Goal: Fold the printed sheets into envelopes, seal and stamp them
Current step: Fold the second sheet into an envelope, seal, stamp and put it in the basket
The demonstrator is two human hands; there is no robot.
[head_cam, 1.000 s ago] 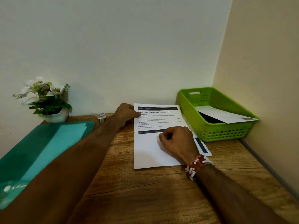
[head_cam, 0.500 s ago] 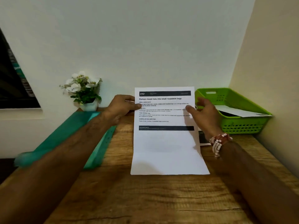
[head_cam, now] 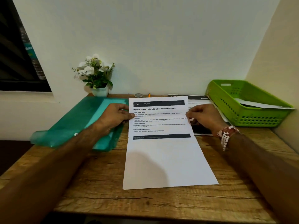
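The left hand [head_cam: 116, 115] pinches the left edge of the sheet [head_cam: 163, 160], thumb on the printed face and fingers behind. The right hand [head_cam: 203, 117] pinches the right edge at about the same height, fingers curled behind the paper. A second ago the sheet lay flat: the right hand pressed on its middle with curled fingers and the left held the top left corner. Now both hands have lifted the printed upper half off the table [head_cam: 145, 202], while the blank lower half lies flat on the wood, near edge toward the person. The paper bends just below the lower dark band, which looks like a crease line.

My reading is that the first fold is marked and the sheet is being opened or squared before the next fold. Sealing and stamping are well ahead.

Behind the right hand lies another printed sheet [head_cam: 200, 101], partly hidden. The green basket [head_cam: 242, 122] at the right holds a white paper, perhaps an envelope; I cannot tell. A teal folder [head_cam: 90, 120] lies under the left forearm, with a flower pot [head_cam: 99, 91] beyond it against the wall.
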